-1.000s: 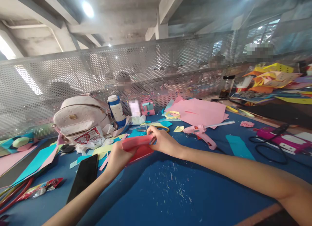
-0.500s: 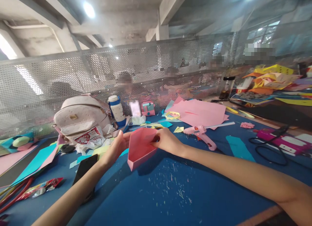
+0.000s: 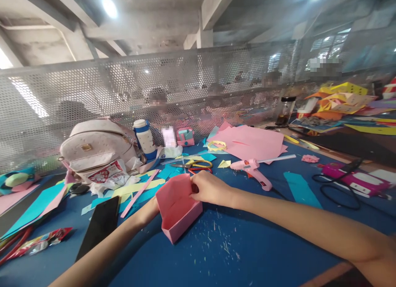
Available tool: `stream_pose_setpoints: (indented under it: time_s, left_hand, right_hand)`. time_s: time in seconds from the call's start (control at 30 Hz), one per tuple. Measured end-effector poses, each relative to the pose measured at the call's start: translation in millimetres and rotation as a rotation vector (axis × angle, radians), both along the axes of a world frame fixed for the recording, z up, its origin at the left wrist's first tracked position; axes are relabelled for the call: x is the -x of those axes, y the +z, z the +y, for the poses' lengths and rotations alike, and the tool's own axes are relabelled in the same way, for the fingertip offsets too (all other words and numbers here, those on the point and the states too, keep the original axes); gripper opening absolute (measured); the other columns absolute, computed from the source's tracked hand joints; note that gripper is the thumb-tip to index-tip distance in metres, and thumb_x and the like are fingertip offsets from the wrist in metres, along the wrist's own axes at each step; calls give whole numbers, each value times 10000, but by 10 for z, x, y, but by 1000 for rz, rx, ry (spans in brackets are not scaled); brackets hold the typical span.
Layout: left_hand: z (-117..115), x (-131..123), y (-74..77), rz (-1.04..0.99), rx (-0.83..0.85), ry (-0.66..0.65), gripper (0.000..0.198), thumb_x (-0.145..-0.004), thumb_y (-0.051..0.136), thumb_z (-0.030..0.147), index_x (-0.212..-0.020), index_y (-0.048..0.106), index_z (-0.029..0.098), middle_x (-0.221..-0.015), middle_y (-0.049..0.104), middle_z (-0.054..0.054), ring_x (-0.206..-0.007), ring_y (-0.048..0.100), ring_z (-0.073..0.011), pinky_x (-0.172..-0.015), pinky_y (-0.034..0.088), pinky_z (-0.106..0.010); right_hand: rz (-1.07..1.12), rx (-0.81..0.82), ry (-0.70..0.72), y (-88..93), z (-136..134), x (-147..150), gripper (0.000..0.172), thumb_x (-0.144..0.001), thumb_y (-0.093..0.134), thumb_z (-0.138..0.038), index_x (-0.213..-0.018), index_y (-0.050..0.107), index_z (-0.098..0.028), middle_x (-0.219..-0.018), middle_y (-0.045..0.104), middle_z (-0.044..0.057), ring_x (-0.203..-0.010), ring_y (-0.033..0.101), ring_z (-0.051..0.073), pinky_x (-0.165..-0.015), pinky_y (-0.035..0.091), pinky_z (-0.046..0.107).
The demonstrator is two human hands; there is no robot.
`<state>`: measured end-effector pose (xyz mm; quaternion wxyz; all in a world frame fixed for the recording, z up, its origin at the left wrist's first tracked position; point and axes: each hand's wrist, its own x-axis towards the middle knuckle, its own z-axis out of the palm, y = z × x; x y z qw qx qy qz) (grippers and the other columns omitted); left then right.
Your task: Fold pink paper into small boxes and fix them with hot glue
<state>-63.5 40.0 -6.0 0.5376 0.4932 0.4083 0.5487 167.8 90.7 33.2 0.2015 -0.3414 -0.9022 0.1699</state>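
Observation:
A pink paper box [image 3: 183,221], with an open top and a raised flap at the back, is between my hands over the blue table. My right hand [image 3: 206,188] is closed, pinching the box's right side at its upper edge. Behind the left side of the box, my left hand [image 3: 151,210] bears against it; the box hides its fingers. Just past the box lie scissors [image 3: 202,166] with red and yellow handles. A pink glue gun [image 3: 252,171] with a clear glue stick rests to the right of my right hand.
Pink paper sheets [image 3: 247,140] lie at the back. On the left are a white backpack [image 3: 95,148], a bottle [image 3: 144,140] and a black phone [image 3: 100,225]. A magenta power strip [image 3: 352,179] with a cable sits right. Paper scraps [image 3: 221,237] litter the table [image 3: 173,266].
The box has come lower and nearer, turning so more of its inside and front wall show. My left hand has slid behind it. The scissors and a pink strip have come into view.

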Motion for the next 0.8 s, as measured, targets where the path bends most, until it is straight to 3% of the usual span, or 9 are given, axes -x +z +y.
stream_pose_setpoints:
  time_s: [0.13,0.27,0.4,0.57,0.67,0.8]
  left_hand:
    - [-13,-71,12,166,37,-124,330,-620,805,269,-944,767,213,-1148,717,-77,-1220,551,-382,-1025,418,-489]
    - [-44,-170,94,175,136,-283,390,-770,672,475,-1044,734,205,-1165,707,-78,-1201,570,-359,-989,459,-471]
    - [-142,-220,332,133,203,-455,554,-904,409,618,-1141,691,204,-1166,701,-68,-1233,554,-330,-1007,438,-487]
    - [-284,-116,715,457,96,-555,636,-821,520,681,-1336,545,308,-1446,498,-12,-1376,387,-322,-1102,336,-514]
    - [-322,-117,811,708,-29,-474,772,-755,577,707,-1405,461,307,-1468,471,-41,-1424,287,-338,-1125,294,-538]
    - [-377,-262,808,858,-354,-16,771,-809,683,395,-1480,309,327,-1505,415,-42,-1407,336,-307,-1150,277,-479]
  right_hand:
    - [-21,-1,6,2,-6,1,164,-643,686,-140,-565,543,-146,-563,592,6,-538,526,112,-477,278,217]
    - [-30,23,21,12,-15,7,168,-651,672,-126,-569,528,-150,-548,573,-13,-516,507,97,-464,263,210]
    - [-18,38,29,25,-35,1,169,-644,657,-106,-571,511,-153,-550,553,-24,-523,500,92,-467,262,209]
    - [22,59,51,32,-49,-5,170,-598,606,-39,-584,485,-157,-538,506,-52,-522,481,78,-469,256,202]
    - [49,88,46,21,-32,-5,179,-600,598,-51,-561,461,-158,-517,483,-55,-507,466,78,-464,249,206]
    - [118,172,46,-5,18,-1,106,-610,608,-70,-591,531,-141,-557,552,-35,-528,505,94,-464,278,204]
